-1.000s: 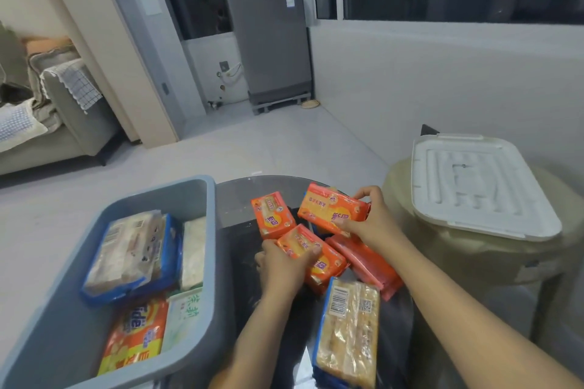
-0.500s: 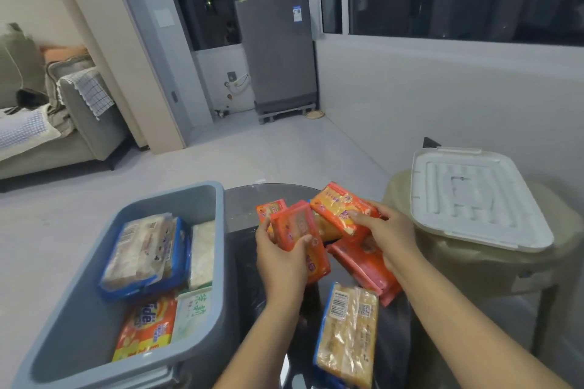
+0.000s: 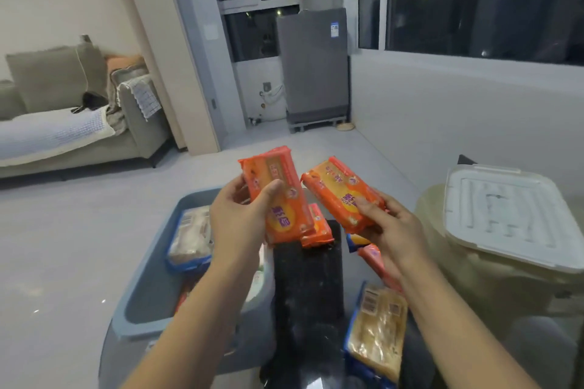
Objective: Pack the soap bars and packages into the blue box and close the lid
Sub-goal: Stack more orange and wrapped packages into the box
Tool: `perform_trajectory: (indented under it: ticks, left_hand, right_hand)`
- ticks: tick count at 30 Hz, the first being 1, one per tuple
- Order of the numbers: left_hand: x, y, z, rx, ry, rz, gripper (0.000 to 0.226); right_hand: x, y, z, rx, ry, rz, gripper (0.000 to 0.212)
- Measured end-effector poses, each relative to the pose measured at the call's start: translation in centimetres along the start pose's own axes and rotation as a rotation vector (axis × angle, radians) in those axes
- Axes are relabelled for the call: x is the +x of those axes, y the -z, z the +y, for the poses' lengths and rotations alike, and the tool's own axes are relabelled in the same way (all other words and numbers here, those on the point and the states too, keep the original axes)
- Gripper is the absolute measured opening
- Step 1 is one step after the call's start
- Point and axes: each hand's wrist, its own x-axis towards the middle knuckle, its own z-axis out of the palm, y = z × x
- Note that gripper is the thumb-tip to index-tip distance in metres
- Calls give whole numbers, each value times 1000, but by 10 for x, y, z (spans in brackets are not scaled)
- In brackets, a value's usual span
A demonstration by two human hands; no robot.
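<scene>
Orange soap bars, one gripped in the left hand (image 3: 243,218), one in the right hand (image 3: 390,230), are held raised, presumably for dropping into the blue box (image 3: 148,306).

Orange soap bars (image 3: 278,199), blue box (image 3: 151,303)

Two orange soap bars (image 3: 278,199) (image 3: 343,196) are held raised, one in each hand. More soap (image 3: 317,227) lies on the dark table. Packages (image 3: 191,237) sit in the blue box (image 3: 142,303); the white lid (image 3: 508,215) lies apart, right.
</scene>
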Motion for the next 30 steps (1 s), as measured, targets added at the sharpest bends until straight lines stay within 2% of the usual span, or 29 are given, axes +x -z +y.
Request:
perform_trajectory:
  ticks: [3, 6, 8, 12, 15, 18, 21, 25, 27, 30]
  left_hand:
    - [20, 30, -1, 72, 78, 36, 36]
    - [38, 51, -7, 106, 199, 41, 31]
    - [49, 59, -12, 134, 219, 44, 29]
    - [67, 68, -27, 252, 242, 13, 18]
    - [77, 67, -36, 363, 281, -40, 21]
    - [83, 61, -42, 451, 281, -99, 17]
    - [86, 54, -47, 516, 231, -93, 17]
    - [86, 45, -52, 665, 164, -88, 58]
    - [84, 43, -51, 731, 142, -102, 52]
    - [84, 44, -52, 676, 185, -157, 36]
  right_hand:
    - [-8, -24, 6, 19, 4, -12, 68]
    - [-15, -47, 13, 18, -11, -33, 75]
    - [-18, -60, 19, 11, -26, -54, 79]
    - [-22, -79, 30, 12, -56, -101, 67]
    - [-21, -85, 36, -1, -71, -115, 64]
    - [-19, -83, 39, -3, -87, -97, 65]
    - [-16, -80, 39, -19, -88, -84, 69]
    - [-15, -80, 40, -23, -92, -97, 65]
    - [-16, -82, 40, -25, -103, -95, 69]
    - [-18, -83, 40, -29, -122, -87, 70]
